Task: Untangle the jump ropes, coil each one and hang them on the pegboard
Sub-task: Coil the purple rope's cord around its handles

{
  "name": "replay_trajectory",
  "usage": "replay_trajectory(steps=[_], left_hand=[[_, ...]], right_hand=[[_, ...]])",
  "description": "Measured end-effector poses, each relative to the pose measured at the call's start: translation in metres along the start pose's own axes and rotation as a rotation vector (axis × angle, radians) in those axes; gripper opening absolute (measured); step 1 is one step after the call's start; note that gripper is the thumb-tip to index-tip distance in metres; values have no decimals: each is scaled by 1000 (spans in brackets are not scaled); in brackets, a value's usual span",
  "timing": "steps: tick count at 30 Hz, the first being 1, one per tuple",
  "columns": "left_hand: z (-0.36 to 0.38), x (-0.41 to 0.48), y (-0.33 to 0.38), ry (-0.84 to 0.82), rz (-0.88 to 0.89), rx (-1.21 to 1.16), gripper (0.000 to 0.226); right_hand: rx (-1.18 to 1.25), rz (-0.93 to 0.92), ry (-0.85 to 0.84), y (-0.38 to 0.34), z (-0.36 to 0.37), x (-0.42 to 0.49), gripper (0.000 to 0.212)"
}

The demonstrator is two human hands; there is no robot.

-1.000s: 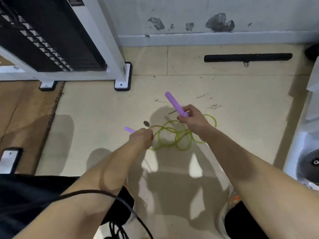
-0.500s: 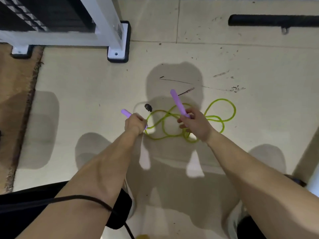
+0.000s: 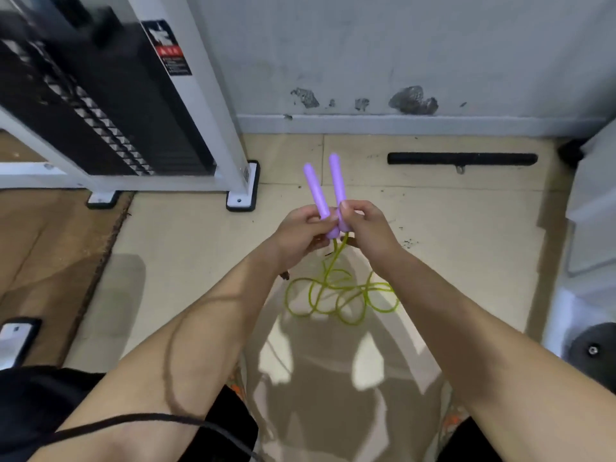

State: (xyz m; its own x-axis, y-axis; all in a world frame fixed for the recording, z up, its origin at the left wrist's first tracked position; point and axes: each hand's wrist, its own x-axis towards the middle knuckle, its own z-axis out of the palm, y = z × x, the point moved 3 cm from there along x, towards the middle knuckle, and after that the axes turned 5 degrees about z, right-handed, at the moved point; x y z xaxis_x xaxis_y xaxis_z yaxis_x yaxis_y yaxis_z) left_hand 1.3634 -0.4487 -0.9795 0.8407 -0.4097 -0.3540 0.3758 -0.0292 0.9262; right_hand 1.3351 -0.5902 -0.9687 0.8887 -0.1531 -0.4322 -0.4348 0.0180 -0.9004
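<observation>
Purple handles (image 3: 315, 190) are pinched side by side by left hand (image 3: 298, 232) and right hand (image 3: 368, 228); below the handles, green cord (image 3: 336, 295) lies blurred, its joins hidden by fingers.

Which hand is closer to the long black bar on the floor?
Right. The right hand is below-left of the long black bar; the left hand lies farther left.

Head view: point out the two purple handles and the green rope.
left purple handle (image 3: 313, 190), head view, upper shaft.
right purple handle (image 3: 337, 180), head view, upper shaft.
green rope (image 3: 333, 287), head view, crossing loops on floor.
</observation>
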Motion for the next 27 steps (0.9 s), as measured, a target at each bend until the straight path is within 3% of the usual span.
replay_trajectory(steps=[3,6,8,12,14,17,19,21,24,27], left_hand=[[19,-17,46,-31,58,-46,36],[40,-35,86,-34,106,-78,27],[55,-47,109,-17,133,-57,30],[68,-62,140,84,166,14,29],[64,-64,153,137,166,-35,33],[55,-67,179,217,192,-194,37],[48,-72,199,234,185,-366,33],[37,-72,215,266,223,-498,36],[8,-71,241,327,356,-693,35],[-30,-66,262,367,448,-822,25]], right_hand=[[-32,-148,-28,-48,-8,-29,18],[-167,-320,-1,-85,-12,-56,39],[-139,-322,-5,-99,-9,-69,43],[400,-103,-54,-116,-5,-86,36],[523,-5,-122,-115,-12,-89,50],[178,16,-336,-102,-15,-101,61],[14,-31,-423,-90,-19,-108,42],[-132,-111,-370,-77,-30,-106,24],[-304,-104,-199,-59,-57,-98,31],[-644,-10,-45,-38,-93,-86,36]])
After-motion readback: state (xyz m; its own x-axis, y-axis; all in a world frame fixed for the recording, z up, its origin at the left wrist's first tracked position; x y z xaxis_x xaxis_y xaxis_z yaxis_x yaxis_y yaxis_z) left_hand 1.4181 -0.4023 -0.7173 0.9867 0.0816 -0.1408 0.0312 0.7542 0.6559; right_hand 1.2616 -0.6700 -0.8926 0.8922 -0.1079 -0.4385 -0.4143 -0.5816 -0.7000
